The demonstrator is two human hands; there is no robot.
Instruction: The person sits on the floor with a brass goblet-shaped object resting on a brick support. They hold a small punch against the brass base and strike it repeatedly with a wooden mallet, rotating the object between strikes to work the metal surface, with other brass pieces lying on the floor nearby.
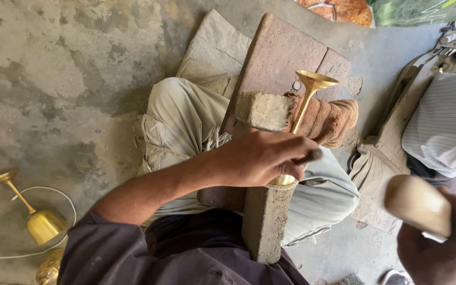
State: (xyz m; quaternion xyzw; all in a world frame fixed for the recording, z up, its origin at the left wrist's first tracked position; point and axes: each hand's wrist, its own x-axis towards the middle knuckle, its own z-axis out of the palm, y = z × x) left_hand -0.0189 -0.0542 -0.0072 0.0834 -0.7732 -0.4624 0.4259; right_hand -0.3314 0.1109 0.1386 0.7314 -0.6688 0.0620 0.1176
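Note:
My left hand (262, 158) is closed around the bowl of a brass goblet (305, 103), which lies on its side on a long wooden block (264, 219) across my lap. The goblet's thin stem and flared foot point away from me, resting against a brown folded cloth (328, 120) beside a pale rectangular block (262, 111). The bowl is mostly hidden under my fingers. My right hand (444, 250) is raised at the lower right, gripping a pale wooden mallet (417, 203), well apart from the goblet.
A reddish flat slab (286, 53) lies under the blocks on the grey concrete floor. Another brass goblet (37, 217) lies at the left inside a loop of white cord (68, 203), with a further brass piece (48, 269) below it. A person in a striped shirt (444, 121) sits at the right.

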